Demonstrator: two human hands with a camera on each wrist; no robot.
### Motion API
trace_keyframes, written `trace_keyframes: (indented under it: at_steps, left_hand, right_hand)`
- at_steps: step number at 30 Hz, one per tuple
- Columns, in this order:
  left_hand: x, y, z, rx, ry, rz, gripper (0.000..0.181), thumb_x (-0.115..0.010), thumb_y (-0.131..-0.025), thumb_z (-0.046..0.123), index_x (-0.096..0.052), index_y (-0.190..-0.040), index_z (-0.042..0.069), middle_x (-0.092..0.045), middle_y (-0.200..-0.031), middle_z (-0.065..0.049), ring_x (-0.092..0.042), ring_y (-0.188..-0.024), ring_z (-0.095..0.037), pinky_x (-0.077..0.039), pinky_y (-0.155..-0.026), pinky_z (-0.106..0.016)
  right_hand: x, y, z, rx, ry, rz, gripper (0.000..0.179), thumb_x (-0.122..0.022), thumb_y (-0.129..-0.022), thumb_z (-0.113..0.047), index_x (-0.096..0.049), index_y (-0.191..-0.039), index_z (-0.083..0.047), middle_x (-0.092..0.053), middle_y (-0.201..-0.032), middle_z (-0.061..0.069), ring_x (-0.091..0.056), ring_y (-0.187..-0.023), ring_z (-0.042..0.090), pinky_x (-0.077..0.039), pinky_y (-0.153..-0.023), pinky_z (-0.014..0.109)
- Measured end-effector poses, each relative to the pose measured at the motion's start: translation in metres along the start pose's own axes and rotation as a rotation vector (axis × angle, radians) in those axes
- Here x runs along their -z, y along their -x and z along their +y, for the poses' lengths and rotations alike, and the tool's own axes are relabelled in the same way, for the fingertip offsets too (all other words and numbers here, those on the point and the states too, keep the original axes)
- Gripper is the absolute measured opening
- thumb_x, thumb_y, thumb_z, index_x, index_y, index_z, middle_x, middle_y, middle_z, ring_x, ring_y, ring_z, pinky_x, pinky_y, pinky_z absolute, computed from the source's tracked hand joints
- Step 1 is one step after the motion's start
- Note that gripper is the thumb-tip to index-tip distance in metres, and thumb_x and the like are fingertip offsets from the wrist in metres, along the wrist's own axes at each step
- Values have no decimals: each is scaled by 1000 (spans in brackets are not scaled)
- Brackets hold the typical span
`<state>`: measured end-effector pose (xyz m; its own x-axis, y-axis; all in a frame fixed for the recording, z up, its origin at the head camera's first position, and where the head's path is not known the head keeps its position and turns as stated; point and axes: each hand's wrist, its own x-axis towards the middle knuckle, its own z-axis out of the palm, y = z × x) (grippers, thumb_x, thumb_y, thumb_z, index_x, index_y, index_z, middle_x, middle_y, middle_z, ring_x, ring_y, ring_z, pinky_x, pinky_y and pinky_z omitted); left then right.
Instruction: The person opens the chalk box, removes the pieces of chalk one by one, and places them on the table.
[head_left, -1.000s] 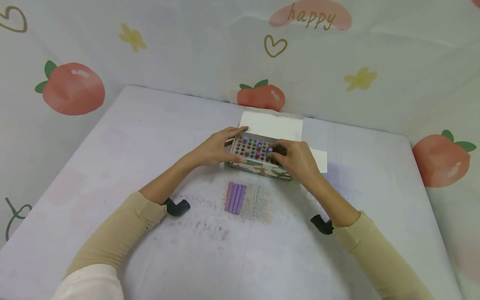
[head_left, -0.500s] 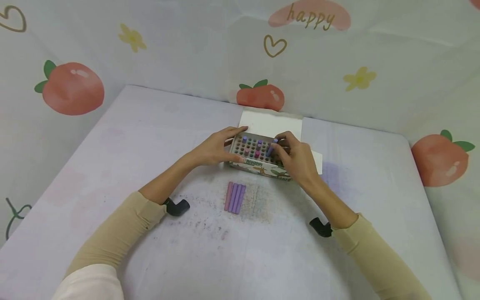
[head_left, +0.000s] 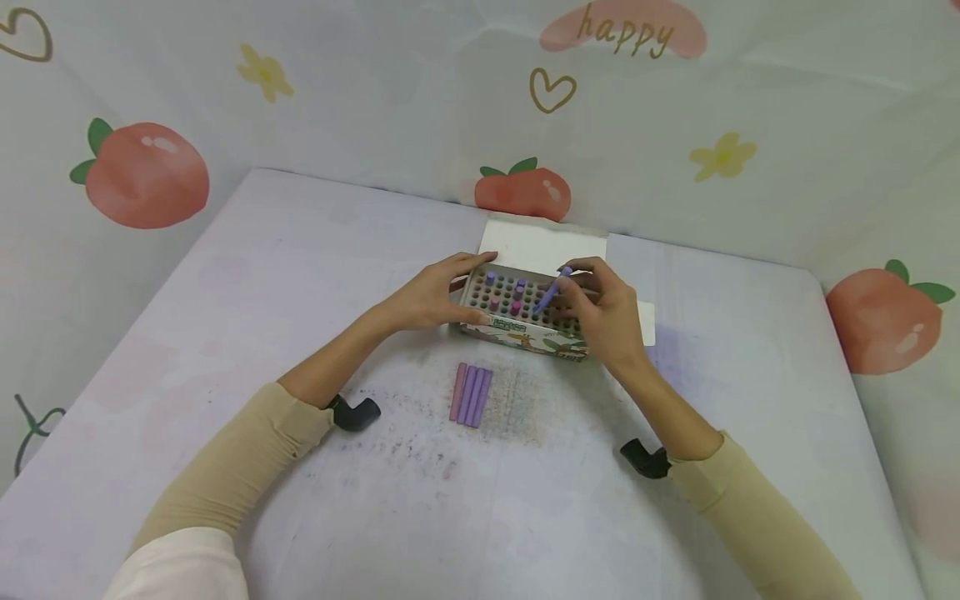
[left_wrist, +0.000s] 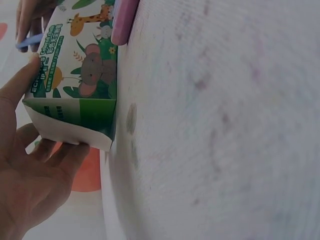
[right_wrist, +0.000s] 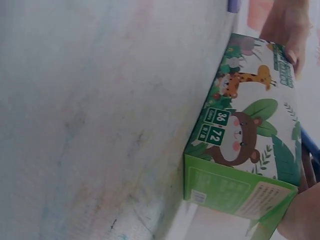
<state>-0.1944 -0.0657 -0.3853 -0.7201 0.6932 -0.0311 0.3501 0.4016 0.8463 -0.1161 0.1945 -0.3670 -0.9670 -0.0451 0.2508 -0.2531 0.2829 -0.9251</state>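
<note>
From the head feed I see the right hand (head_left: pixel 611 321) pinching a blue-violet stick (head_left: pixel 551 293) near its top; a second ago the stick stood nearly upright and low among the holes, and now it slants up, its lower end just below the grip at the holes of the open box (head_left: pixel 525 336). To me that means the lifting of this one is all but done, though I can't tell whether its tip is fully free. Nearer the wearer and left of that grip lie four sticks (head_left: pixel 471 396), side by side; the left hand (head_left: pixel 431 293) grips the box's left end, unchanged. On the left wrist feed I get its thumb on the printed front's edge, fingers behind the side flap (left_wrist: pixel 67 125). On the right wrist feed (mostly tabletop, sadly) the box's green end panel (right_wrist: pixel 235 185) sits just beside the pinch, whose fingertips I can't make out.
</note>
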Motion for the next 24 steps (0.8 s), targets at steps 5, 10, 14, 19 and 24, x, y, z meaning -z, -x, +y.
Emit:
trace_keyframes:
  at_steps: [5,10,14,19,24]
  left_hand:
    - [0,0,0,-1,1,-2,90,-82,-84,20,-30,-158,19,-31,-157,-11,-28,-146,-26,-33,-116,-36]
    - [0,0,-1,-6,-5,-5,90,-81,-84,21,-30,-158,19,-32,-156,-11,-30,-145,-26,-33,-116,-36]
    - [0,0,-1,-7,-3,-7,90,-82,-84,21,-30,-158,18,-34,-154,-11,-31,-144,-26,-34,-116,-37]
    - [0,0,-1,-10,1,-5,90,-82,-84,21,-29,-158,19,-34,-154,-11,-31,-144,-26,-34,-116,-37]
    - [0,0,-2,-10,5,-1,90,-82,-84,21,-30,-158,18,-34,-154,-11,-32,-143,-25,-34,-116,-36]
  right_hand:
    - [2,4,-4,-52,-101,-9,28,-61,-99,-13,-60,-118,8,-68,-96,19,-73,-78,33,-61,-69,40]
    - [0,9,-10,-83,-137,-40,30,-61,-100,-13,-59,-119,10,-66,-96,14,-73,-78,31,-61,-69,39]
    - [-2,15,-14,-107,-162,-65,32,-62,-99,-12,-58,-121,10,-64,-96,14,-73,-77,29,-61,-69,42]
    - [-5,22,-15,-147,-210,-120,33,-64,-98,-8,-57,-125,8,-62,-95,14,-73,-78,26,-61,-71,47]
    - [-10,29,-14,-168,-230,-146,31,-64,-96,-3,-59,-125,7,-64,-95,15,-73,-78,31,-60,-70,50]
